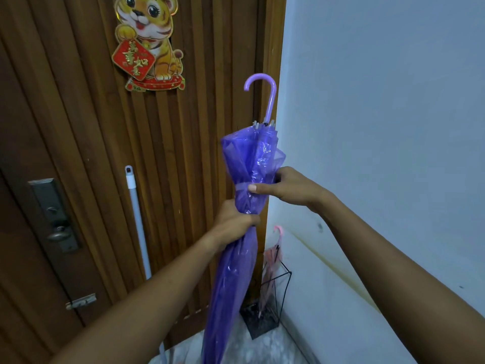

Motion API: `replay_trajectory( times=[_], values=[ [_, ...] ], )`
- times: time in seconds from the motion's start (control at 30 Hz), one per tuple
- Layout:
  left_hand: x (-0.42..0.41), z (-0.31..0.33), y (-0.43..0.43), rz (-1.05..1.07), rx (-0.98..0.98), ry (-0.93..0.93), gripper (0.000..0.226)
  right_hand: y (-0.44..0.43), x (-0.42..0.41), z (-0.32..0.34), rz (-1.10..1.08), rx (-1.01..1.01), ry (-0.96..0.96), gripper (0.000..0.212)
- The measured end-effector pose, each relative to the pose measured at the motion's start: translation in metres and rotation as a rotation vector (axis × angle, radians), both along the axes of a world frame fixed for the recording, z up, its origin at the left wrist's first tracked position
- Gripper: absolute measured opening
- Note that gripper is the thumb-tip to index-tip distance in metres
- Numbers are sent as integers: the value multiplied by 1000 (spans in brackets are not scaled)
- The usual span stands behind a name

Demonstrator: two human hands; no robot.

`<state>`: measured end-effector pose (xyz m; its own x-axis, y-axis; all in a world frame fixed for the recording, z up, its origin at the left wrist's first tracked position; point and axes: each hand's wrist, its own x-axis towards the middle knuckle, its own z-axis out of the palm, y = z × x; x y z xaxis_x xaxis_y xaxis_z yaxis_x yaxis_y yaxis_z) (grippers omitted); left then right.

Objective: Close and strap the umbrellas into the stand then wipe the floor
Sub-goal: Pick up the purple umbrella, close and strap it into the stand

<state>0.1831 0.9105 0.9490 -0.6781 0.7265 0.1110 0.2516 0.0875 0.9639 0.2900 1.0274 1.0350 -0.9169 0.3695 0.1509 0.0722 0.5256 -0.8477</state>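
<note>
A folded purple see-through umbrella (250, 156) stands upright in front of me, its hooked handle at the top and its tip low out of view. My left hand (233, 222) grips the gathered canopy around its middle. My right hand (286, 189) pinches the pale strap (241, 187) wrapped around the canopy just above the left hand. Low in the corner stands a black wire umbrella stand (284, 281) with a closed pink umbrella (273, 261) inside it.
A brown slatted wooden door (78, 127) fills the left, with a metal lock plate and knob (56, 219). A white mop handle (136, 214) leans against the door. The white wall (380, 101) is on the right. Pale marbled floor (262, 348) shows at the bottom.
</note>
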Motion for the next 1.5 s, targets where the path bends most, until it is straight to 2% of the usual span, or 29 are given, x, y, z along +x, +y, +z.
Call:
replay_trajectory(
  times=[0.07, 0.17, 0.3, 0.43, 0.63, 0.73, 0.8, 0.9, 1.0, 1.13, 1.2, 1.27, 1.43, 1.5],
  values=[
    [-6, 0, -1, -35, 26, -43, 22, 1, 4, 1, -43, 119, -33, 21],
    [-11, -3, 0, -9, 75, -43, 26, 5, 3, -1, -175, 278, -67, 34],
    [-26, -8, 1, 90, 80, -94, 41, 2, 9, 7, -151, 187, 32, 34],
    [-35, -1, -6, 56, 9, -135, 33, -2, 16, 12, -68, 61, 101, 27],
    [-37, 12, -19, -189, 64, -439, 30, 2, 12, -2, -137, -4, 42, 36],
    [-27, 17, -23, -315, 105, -602, 17, 5, 9, -10, -157, -55, 52, 47],
    [-18, 22, -26, -428, 128, -702, 17, 8, 6, -14, -150, -109, 70, 58],
    [-6, 27, -30, -600, 117, -765, 19, 7, 3, -17, -101, -169, 53, 64],
    [0, 29, -30, -697, 120, -778, 23, 5, 2, -19, -19, -261, 29, 51],
    [0, 29, -32, -859, 146, -827, 30, 2, 1, -21, 105, -447, 78, 17],
    [-2, 28, -32, -915, 117, -816, 28, 2, -1, -22, 161, -534, 133, 16],
    [-4, 26, -32, -871, 64, -743, 31, 2, -3, -20, 147, -502, 171, 22],
    [-3, 20, -28, -393, 43, -309, 54, 8, -8, -17, -35, -152, 226, 50],
    [3, 16, -23, -290, 87, -172, 70, 8, -12, -22, -90, -38, 253, 60]
  ],
)
